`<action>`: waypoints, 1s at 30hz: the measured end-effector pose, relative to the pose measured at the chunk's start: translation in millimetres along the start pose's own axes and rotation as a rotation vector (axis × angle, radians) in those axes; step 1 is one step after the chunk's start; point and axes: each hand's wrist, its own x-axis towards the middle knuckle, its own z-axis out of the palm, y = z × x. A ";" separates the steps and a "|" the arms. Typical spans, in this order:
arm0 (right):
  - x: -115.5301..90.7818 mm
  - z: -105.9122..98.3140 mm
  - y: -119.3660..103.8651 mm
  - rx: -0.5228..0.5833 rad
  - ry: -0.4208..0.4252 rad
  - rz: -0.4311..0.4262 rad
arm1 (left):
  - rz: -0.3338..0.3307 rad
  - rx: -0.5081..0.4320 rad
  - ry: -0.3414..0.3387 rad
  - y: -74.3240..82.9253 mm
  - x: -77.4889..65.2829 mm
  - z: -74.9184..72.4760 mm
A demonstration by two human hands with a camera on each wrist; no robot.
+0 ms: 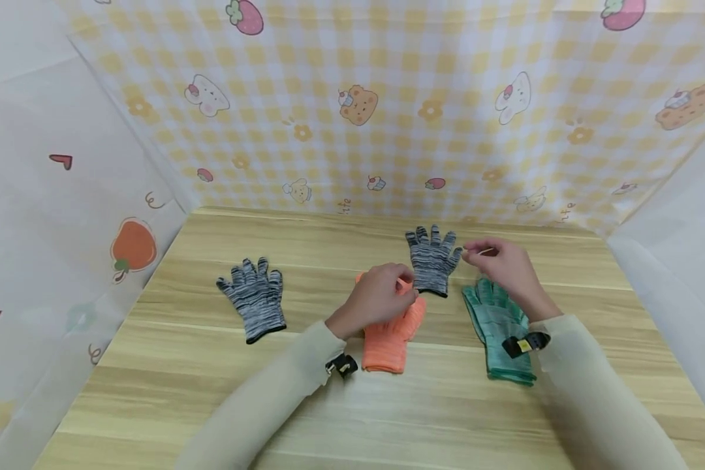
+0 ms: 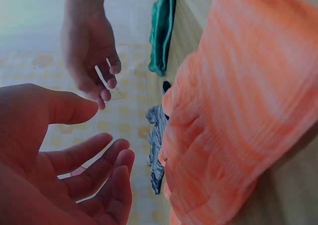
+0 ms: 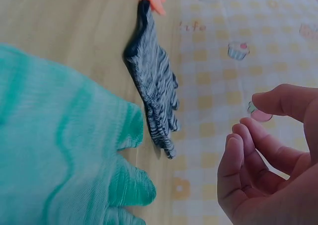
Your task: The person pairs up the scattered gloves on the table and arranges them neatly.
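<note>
My left hand (image 1: 380,297) hovers over the orange glove (image 1: 383,349), fingers loosely bent with nothing between thumb and fingertips. In the left wrist view that orange glove (image 2: 238,101) fills the right side, beside the hand. Above the fingers of the green gloves (image 1: 502,333) is my right hand (image 1: 502,264), its thumb and fingertips apart and holding nothing in the right wrist view. Close to its fingertips in the head view lies a grey-and-black striped glove (image 1: 431,261), palm flat and fingers spread toward the back. A matching striped glove (image 1: 254,297) lies farther left.
The gloves lie on a light wood-grain table (image 1: 170,391). A yellow-checked cloth (image 1: 399,143) with cartoon prints hangs behind its back edge. White printed sheets (image 1: 47,228) stand at the left and right sides.
</note>
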 end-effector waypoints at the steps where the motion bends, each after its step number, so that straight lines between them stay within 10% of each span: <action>1: 5.2 0.0 0.0 0.019 -0.006 0.021 | -0.008 0.020 -0.007 0.5 3.7 -0.9; 16: 63.5 4.9 7.3 -0.055 0.000 0.092 | -0.066 0.161 -0.100 -6.3 56.7 2.0; 23: 76.9 8.3 10.8 -0.114 -0.003 0.118 | -0.102 0.219 -0.139 -61.2 94.9 33.5; 30: 87.6 14.9 16.5 -0.190 0.021 0.152 | -0.216 0.225 -0.243 -72.2 113.0 42.9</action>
